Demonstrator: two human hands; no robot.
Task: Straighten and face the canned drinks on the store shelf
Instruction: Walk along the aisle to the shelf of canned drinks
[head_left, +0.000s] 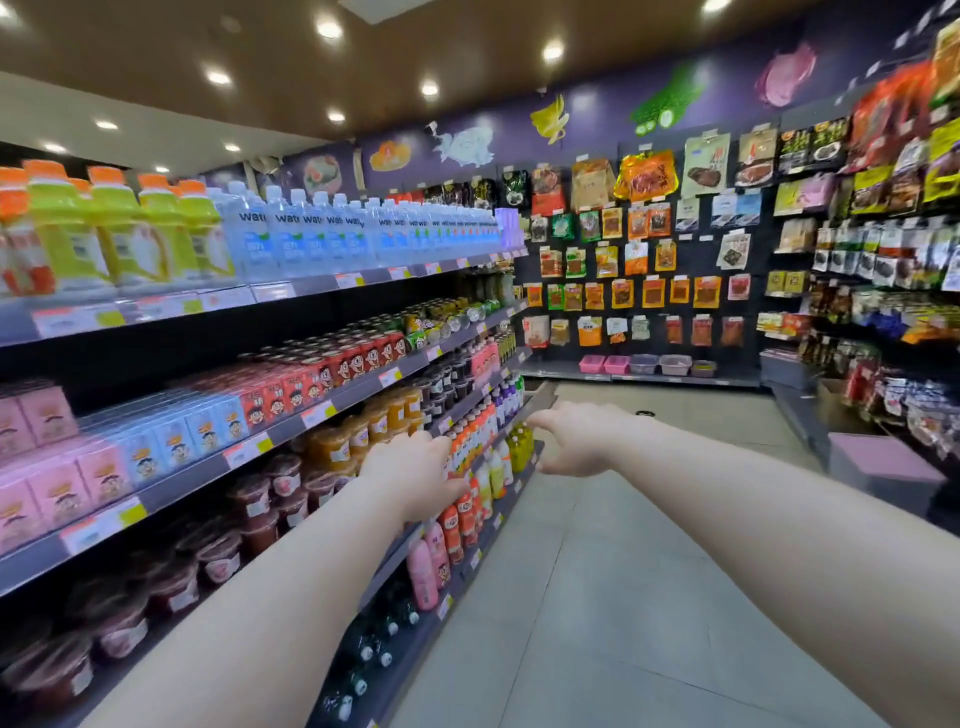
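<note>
Purple wall (597, 111), grey tiled floor (597, 597), recessed ceiling lights (329, 28)

Cans (457, 317) — above cartons (332, 371)

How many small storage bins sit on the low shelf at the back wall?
5 bins: two pink, then three greyish, in a row, left to right.

Bright recessed ceiling spotlights (328, 28) glare overhead; wide-angle bending and motion blur smear the frame's edges.
</note>
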